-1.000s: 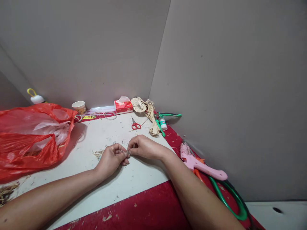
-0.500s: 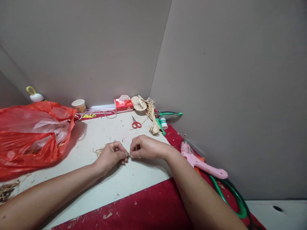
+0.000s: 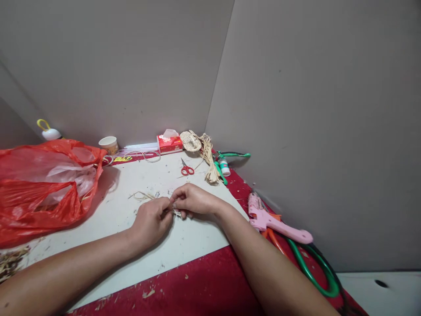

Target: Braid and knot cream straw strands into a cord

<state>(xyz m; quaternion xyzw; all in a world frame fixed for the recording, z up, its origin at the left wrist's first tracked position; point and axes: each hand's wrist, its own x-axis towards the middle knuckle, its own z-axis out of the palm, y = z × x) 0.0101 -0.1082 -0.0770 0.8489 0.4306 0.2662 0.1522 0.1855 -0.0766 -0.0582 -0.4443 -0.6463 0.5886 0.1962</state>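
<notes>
My left hand and my right hand meet over the white board, fingertips touching. Both are closed in a pinch on pale straw strands. The loose ends stick out past the left knuckles in a thin loop, and a short bit of the woven straw shows under the right fingers. Most of the piece is hidden by the fingers. Beyond the hands lie small red-handled scissors, blades slightly apart. Behind those rest a bundle of dry straw and a round woven straw piece.
A red plastic bag fills the left side. Along the back stand a paper cup, glue sticks and a red tissue pack. At right are green-handled pliers, a small white bottle and a pink glue gun.
The left hand has turned over so its back faces up, and the straw ends now swing out to its upper left. The right hand has shifted slightly left, its fingers curling under the piece.
</notes>
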